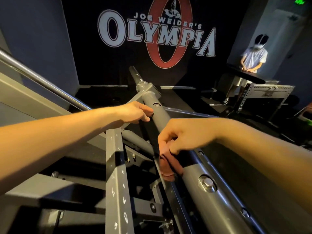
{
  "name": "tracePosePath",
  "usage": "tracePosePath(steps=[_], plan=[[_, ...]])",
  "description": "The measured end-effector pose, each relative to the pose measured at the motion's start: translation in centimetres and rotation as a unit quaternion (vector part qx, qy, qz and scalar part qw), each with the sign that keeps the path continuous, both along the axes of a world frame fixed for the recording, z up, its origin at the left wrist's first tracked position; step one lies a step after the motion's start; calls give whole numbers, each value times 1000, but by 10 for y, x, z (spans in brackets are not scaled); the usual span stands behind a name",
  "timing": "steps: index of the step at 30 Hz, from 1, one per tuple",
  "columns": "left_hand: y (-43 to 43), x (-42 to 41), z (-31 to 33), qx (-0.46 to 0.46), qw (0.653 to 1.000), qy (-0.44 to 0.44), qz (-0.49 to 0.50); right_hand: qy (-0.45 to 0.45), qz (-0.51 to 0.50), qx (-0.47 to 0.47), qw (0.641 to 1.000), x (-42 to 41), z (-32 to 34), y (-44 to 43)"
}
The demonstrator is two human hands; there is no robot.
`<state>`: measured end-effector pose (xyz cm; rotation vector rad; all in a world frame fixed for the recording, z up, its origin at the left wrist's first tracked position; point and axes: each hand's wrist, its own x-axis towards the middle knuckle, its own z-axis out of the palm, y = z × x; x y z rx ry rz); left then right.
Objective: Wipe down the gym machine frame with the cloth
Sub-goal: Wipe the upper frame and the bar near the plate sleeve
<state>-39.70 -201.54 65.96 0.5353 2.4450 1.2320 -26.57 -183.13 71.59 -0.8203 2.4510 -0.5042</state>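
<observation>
A grey gym machine frame (116,179) fills the lower view, with a round grey tube (162,117) running from upper middle down to the lower right. My right hand (184,134) grips a pinkish-brown cloth (168,168) and holds it against the tube near the middle. Higher up the tube, my left hand (136,113) curls its fingers round the tube's left side. A large bolt (207,183) sits on the tube just below the cloth.
A perforated grey upright (118,191) stands left of the tube. A chrome rail (42,78) slants across the upper left. At the back right another person (253,59) stands by a bench and a perforated rack (268,92). A dark wall banner (157,34) hangs behind.
</observation>
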Motion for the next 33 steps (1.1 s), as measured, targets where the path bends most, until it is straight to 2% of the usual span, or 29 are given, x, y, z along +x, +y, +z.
tracePosePath(steps=[2,4,5,7,9,10,13,17,21,23,25,27,30,33], plan=[[-3,4,3,-8,1000,-3,-16,-47,-12,-25,999,-5,16,0],[-4,8,5,-10,999,-6,-32,-40,-63,-80,994,-14,31,10],[-4,10,4,-6,999,-8,-39,-15,-97,-109,989,-18,37,16],[-5,13,2,7,999,-12,-42,104,-137,-130,977,-25,40,27],[-3,16,-1,16,999,-14,-41,204,-107,-84,969,-25,33,29],[-1,17,-1,16,999,-15,-38,208,-84,-46,973,-23,27,29],[2,20,0,11,1000,-19,-19,128,-76,16,989,-10,23,37],[6,23,1,7,1000,-15,-16,25,-53,-8,998,15,31,40],[5,29,1,5,1000,-12,-25,-112,34,56,992,25,35,22],[0,32,4,-1,999,-7,-32,-141,36,72,987,19,41,13],[-7,34,10,14,999,-14,-35,-117,-42,2,992,4,42,8],[-14,37,16,71,996,-33,-29,-69,-152,-78,983,-16,39,6],[-24,44,21,193,980,-49,-9,-10,-276,-169,946,-43,31,-3],[-32,47,24,203,979,-26,-22,-16,-352,-256,900,-63,19,-17]])
